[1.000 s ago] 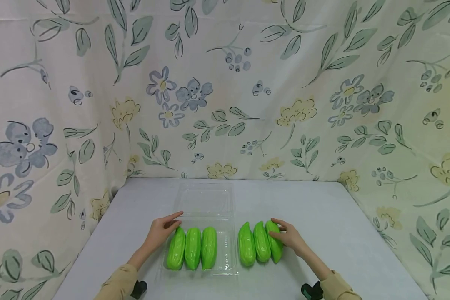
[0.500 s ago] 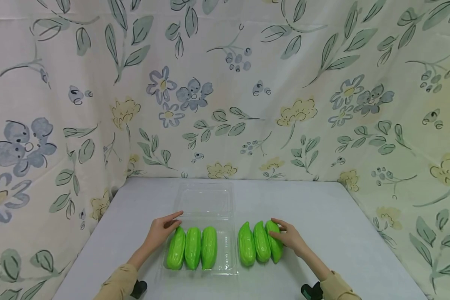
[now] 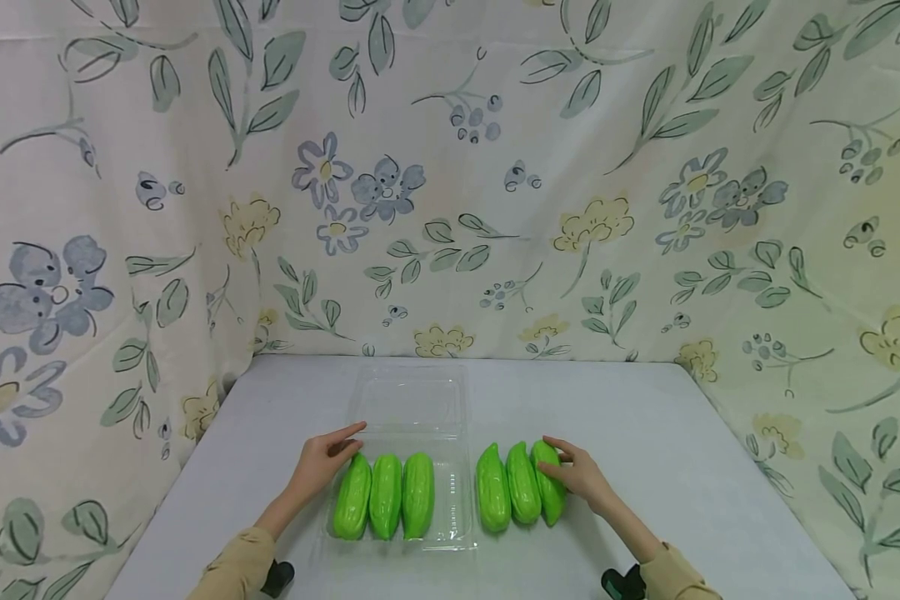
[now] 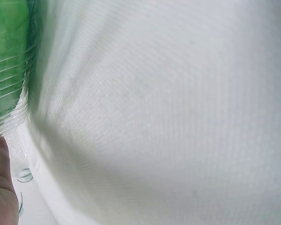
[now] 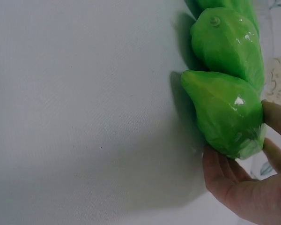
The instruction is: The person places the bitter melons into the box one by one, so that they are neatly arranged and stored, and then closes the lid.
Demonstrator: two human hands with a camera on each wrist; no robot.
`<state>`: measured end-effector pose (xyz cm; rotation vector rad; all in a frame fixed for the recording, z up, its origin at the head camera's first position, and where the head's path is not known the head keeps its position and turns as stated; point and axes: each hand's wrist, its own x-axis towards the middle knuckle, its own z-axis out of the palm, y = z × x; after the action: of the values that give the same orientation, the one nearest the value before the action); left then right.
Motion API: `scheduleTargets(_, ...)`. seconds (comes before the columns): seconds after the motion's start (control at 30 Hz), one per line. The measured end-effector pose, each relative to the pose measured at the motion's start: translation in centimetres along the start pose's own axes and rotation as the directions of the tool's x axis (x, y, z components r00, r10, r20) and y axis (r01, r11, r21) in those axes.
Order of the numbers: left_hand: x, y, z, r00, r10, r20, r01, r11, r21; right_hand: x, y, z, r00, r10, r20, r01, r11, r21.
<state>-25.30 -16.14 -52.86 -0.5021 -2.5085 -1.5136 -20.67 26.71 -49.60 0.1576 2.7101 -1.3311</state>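
My right hand (image 3: 583, 477) grips the upper end of the rightmost green gourd-like vegetable (image 3: 549, 487), with fingers on both sides of it in the right wrist view. It lies tilted on the table beside two more green vegetables (image 3: 493, 492). My left hand (image 3: 318, 462) rests at the left edge of an open clear plastic clamshell box (image 3: 453, 500), index finger out straight over the hinge side. Three like green vegetables (image 3: 386, 497) lie side by side in the box. In the left wrist view a fingertip (image 4: 1, 145) is right at the ribbed clear wall.
The box's lid (image 3: 408, 398) lies folded back toward the far edge of the white table (image 3: 607, 400). A strip inside the box, right of the vegetables, shows bare plastic. A floral curtain (image 3: 450, 183) surrounds the table at the back and sides.
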Motion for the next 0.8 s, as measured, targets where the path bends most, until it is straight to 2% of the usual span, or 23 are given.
scheduleTargets(0.8,-0.03,-0.14,-0.03,1.000,0.019,0.011,-0.019,1.000,0.011,-0.17,-0.01,-0.04,1.000,0.009,-0.022,-0.008,0.999,0.047)
